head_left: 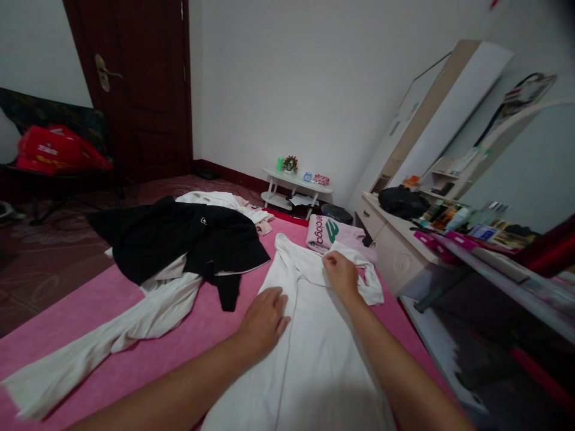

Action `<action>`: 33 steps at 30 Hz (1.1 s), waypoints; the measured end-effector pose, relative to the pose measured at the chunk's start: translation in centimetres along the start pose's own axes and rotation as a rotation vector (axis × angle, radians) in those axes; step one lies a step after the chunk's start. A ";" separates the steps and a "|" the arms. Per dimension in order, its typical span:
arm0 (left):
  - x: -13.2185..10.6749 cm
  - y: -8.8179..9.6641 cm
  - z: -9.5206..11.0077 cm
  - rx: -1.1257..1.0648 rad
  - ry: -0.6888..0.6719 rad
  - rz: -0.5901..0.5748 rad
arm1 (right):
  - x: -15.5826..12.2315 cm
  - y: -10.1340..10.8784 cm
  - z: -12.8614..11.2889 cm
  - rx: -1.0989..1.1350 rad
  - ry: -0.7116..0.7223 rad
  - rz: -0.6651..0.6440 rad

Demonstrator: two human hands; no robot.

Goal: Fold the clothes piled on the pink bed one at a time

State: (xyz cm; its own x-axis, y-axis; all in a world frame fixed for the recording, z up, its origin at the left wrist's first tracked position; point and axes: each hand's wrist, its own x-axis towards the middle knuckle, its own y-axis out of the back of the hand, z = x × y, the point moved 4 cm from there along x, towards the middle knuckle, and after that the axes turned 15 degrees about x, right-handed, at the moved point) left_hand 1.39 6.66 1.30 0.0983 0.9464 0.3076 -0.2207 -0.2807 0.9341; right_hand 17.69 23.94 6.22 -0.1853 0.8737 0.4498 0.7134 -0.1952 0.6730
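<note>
The bed has a pink cover, which shows in a broad patch at the left and in strips between the clothes. A white shirt lies stretched lengthwise over its near middle and right side. Beyond the shirt, near the far right corner, sits a folded pink top with dark lettering and a green mark. On the left a black jacket is spread over pale clothes; a long white sleeve or leg, hard to tell which, trails across the cover.
</note>
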 end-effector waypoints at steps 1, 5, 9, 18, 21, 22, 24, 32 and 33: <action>-0.2 -0.7 0.0 0.035 -0.007 0.007 | 0.1 -1.7 -1.3 -0.014 0.094 -0.067; -0.9 -2.5 0.1 0.090 -0.036 0.006 | 0.2 -8.1 -4.0 -0.023 0.203 -0.250; -0.9 -2.5 -0.1 0.106 -0.019 0.014 | 1.9 -10.5 -2.8 -0.093 0.032 -0.208; -0.4 -2.0 0.0 0.060 -0.024 -0.101 | 3.9 -8.0 2.1 -0.233 -0.148 -0.047; -0.5 -2.2 0.1 0.032 -0.026 -0.114 | 4.2 -8.8 0.4 -0.231 -0.014 -0.089; -0.5 -2.3 0.1 0.024 -0.027 -0.112 | 4.4 -9.3 -0.4 -0.220 0.049 -0.128; -0.5 -2.3 0.0 0.015 -0.029 -0.111 | 4.8 -10.8 -1.6 -0.191 0.165 -0.245; -0.2 -2.2 -0.1 0.014 -0.041 -0.186 | 7.2 -15.6 0.7 -0.253 0.081 -0.424; -0.2 -2.2 -0.2 0.019 -0.041 -0.182 | 7.3 -15.8 1.0 -0.265 0.063 -0.421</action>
State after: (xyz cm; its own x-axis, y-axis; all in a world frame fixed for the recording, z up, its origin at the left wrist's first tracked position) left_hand 1.67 7.10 -0.82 0.1749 0.9746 0.1399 -0.1776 -0.1085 0.9781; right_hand 5.73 33.85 -1.69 -0.4667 0.8739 0.1361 0.3731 0.0550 0.9262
